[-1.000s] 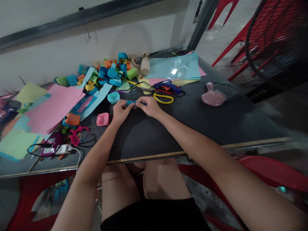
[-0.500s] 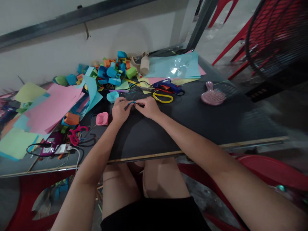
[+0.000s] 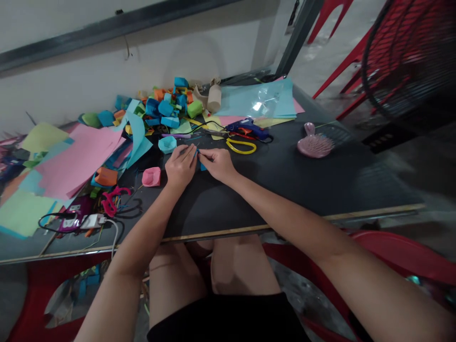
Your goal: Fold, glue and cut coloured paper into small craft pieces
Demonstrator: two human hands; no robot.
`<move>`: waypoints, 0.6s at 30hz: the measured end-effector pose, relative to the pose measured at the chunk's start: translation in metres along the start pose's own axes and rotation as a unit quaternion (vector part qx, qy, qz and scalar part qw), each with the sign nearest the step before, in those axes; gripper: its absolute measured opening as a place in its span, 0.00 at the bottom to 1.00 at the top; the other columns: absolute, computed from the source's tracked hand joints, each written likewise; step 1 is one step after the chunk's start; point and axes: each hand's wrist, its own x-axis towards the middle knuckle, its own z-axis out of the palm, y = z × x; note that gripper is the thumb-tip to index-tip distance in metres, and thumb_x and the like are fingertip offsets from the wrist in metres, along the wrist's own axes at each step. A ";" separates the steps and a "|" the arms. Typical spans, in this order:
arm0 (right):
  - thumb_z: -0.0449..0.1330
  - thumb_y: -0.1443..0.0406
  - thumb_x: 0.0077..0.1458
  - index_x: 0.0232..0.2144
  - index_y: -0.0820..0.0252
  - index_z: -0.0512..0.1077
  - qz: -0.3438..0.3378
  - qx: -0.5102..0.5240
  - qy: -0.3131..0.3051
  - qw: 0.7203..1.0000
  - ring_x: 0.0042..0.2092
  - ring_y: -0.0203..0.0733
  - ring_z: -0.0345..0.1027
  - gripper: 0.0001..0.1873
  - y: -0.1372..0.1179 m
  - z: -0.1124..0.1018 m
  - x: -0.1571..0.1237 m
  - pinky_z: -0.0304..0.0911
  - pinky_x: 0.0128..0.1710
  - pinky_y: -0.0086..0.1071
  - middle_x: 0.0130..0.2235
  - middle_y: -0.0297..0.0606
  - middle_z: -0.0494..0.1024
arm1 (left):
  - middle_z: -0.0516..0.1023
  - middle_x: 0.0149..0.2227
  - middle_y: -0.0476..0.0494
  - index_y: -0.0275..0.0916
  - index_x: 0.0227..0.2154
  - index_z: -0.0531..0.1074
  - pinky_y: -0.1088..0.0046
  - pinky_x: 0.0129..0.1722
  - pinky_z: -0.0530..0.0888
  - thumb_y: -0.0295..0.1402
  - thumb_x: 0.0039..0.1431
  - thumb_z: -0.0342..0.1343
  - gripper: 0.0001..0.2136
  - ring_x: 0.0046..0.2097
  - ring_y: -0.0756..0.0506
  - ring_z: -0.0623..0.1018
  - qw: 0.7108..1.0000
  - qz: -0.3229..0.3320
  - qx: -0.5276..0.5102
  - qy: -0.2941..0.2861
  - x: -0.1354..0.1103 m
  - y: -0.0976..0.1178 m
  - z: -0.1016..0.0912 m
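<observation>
Dark tabletop (image 3: 285, 180), near the yellow scissors (image 3: 242, 145): blue paper piece (image 3: 203, 166) lies between the hands, left hand (image 3: 181, 167) flat on it, right hand (image 3: 218, 164) pinching its edge.

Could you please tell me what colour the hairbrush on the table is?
The hairbrush is pink; head view shows it best.

Craft workspace: dark table (image 3: 285, 180) strewn with coloured paper sheets (image 3: 76, 159), folded paper pieces (image 3: 167, 107), glue gun (image 3: 247, 128), scissors (image 3: 242, 145).
</observation>
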 end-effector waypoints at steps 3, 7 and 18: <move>0.56 0.58 0.58 0.35 0.58 0.83 0.046 0.064 0.012 0.997 0.32 0.43 0.75 0.16 0.002 0.003 -0.001 0.67 0.35 0.34 0.30 0.35 0.83 | 0.82 0.49 0.37 0.36 0.51 0.77 0.63 0.52 0.79 0.30 0.67 0.47 0.17 0.53 0.42 0.78 0.999 0.020 0.023 -0.032 0.001 0.002 -0.002; 0.58 0.56 0.57 0.39 0.57 0.83 0.075 0.104 0.026 0.991 0.38 0.46 0.77 0.18 0.005 0.003 0.000 0.70 0.40 0.36 0.39 0.36 0.85 | 0.79 0.54 0.34 0.32 0.58 0.70 0.66 0.55 0.76 0.28 0.67 0.43 0.20 0.60 0.43 0.74 0.994 0.026 0.047 -0.098 0.002 0.007 -0.002; 0.58 0.64 0.53 0.37 0.55 0.83 0.087 0.177 0.056 0.979 0.38 0.41 0.74 0.14 0.011 0.001 0.004 0.70 0.41 0.34 0.31 0.30 0.81 | 0.67 0.64 0.32 0.31 0.64 0.62 0.63 0.62 0.71 0.25 0.68 0.40 0.23 0.66 0.42 0.66 0.988 0.020 0.061 -0.144 0.005 0.017 -0.002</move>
